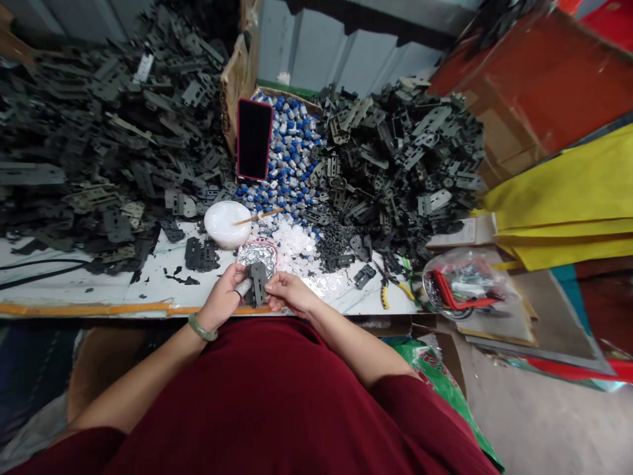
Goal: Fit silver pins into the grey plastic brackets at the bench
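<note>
My left hand (226, 295), a bangle at its wrist, grips a dark grey slotted plastic part (258, 282) over the table's front edge. From the other side, my right hand (293, 292) has its fingers pinched together at the part's right edge; whether a small piece sits in that pinch is too small to tell. Just behind the part is a pink-rimmed tray (257, 252) of small shiny metal pieces. A white bowl (227, 224) with a thin brown stick (258, 216) across its rim stands behind it. White small pieces (293, 239) lie to the right.
Heaps of dark plastic parts rise at left (109, 145) and right (395, 152). Between them lie blue-and-silver small motors (291, 152) and a propped phone (254, 140). Yellow-handled pliers (390, 284) and a plastic bag with a red-framed item (465, 284) are at right.
</note>
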Available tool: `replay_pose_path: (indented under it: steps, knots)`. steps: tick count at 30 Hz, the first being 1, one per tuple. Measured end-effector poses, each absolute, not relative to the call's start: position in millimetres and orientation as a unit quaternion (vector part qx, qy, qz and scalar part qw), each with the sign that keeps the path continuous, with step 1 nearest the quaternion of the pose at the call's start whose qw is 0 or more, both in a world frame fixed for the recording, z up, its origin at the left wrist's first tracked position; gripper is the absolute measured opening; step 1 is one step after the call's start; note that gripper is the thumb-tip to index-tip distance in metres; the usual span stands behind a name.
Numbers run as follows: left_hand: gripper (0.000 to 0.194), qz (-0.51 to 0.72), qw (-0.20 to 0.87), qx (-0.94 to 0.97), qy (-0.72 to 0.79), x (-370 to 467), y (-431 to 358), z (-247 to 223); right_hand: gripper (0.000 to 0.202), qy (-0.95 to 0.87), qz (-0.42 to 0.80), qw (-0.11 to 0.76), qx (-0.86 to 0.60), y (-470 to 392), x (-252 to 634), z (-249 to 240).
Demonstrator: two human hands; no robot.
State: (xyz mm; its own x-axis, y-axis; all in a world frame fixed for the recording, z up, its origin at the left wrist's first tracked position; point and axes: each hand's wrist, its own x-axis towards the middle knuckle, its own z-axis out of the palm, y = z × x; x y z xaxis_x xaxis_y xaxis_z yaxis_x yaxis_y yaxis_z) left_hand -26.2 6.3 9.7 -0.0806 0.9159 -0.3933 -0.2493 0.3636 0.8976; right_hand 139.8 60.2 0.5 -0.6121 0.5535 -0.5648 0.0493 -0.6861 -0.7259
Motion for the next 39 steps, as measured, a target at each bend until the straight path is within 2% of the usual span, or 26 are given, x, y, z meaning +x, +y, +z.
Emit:
replay_pose_path:
  steps: [3, 9, 18, 21, 26, 31, 39]
  knots:
    - [0.031, 0.478, 0.61, 0.324, 0.542, -28, 2, 10, 0.047, -0.397, 0.803, 0.146, -0.42, 59, 138, -4]
    - [0.044, 0.478, 0.606, 0.351, 0.53, -23, 1, 16, 0.052, -0.517, 0.772, 0.111, -0.352, 68, 144, 3]
    - [0.03, 0.42, 0.58, 0.465, 0.52, -21, -10, 31, 0.06, -0.717, 0.611, 0.139, -0.306, 76, 154, 9]
    - [0.027, 0.395, 0.548, 0.506, 0.537, -19, -12, 36, 0.06, -0.745, 0.588, 0.143, -0.281, 74, 157, 13]
    - [0.035, 0.382, 0.466, 0.54, 0.588, -17, -13, 40, 0.056, -0.766, 0.57, 0.128, -0.267, 78, 164, 24]
    - [0.041, 0.394, 0.473, 0.523, 0.59, -17, -14, 43, 0.053, -0.777, 0.564, 0.124, -0.252, 78, 166, 26]
    - [0.032, 0.422, 0.446, 0.527, 0.587, -15, -16, 43, 0.04, -0.786, 0.521, 0.178, -0.282, 63, 158, 20]
